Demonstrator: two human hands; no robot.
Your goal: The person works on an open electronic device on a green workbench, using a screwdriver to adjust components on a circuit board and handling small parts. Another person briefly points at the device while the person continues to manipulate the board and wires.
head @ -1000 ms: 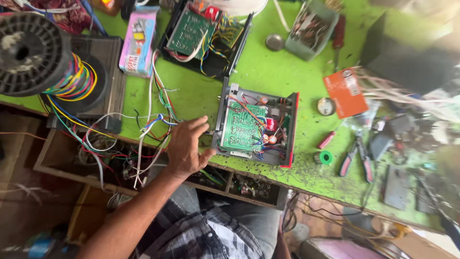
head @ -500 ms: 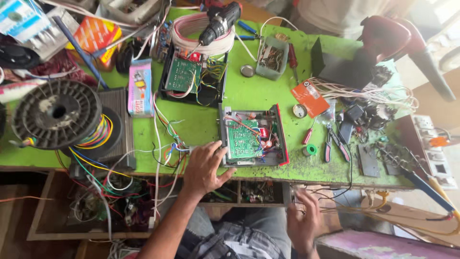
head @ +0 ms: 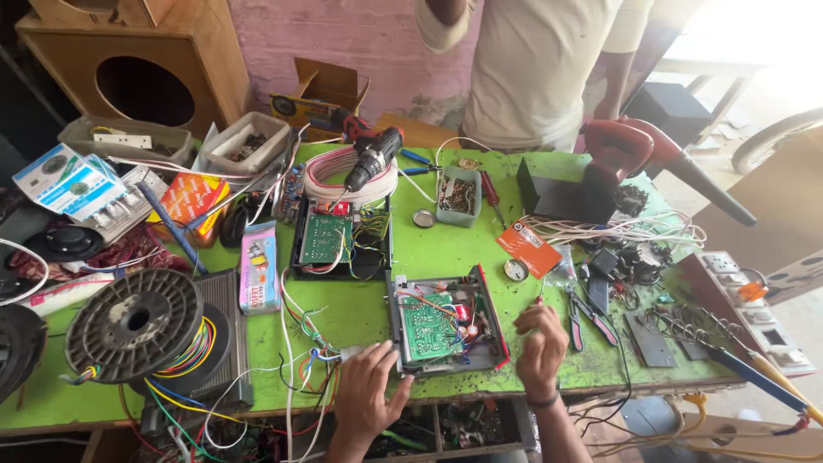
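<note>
**Green bench, both hands at the open chassis**

Green-painted, scuffed workbench [head: 446,257] fills my view. My left hand [head: 367,396] lies spread at the near-left corner of the open grey metal chassis with a green circuit board [head: 444,322], fingers loose, touching a white connector on a bundle of coloured wires [head: 310,343]. My right hand [head: 540,343] hovers just right of the chassis, fingers curled in; whether it grips anything I cannot tell. Red-handled pliers [head: 576,315] lie just beyond it. Farther back sits a second open black chassis with a green board [head: 336,240], and a large grey wire spool [head: 133,324] rests at the left. Another person in a pale shirt [head: 531,69] stands across the bench.
</note>
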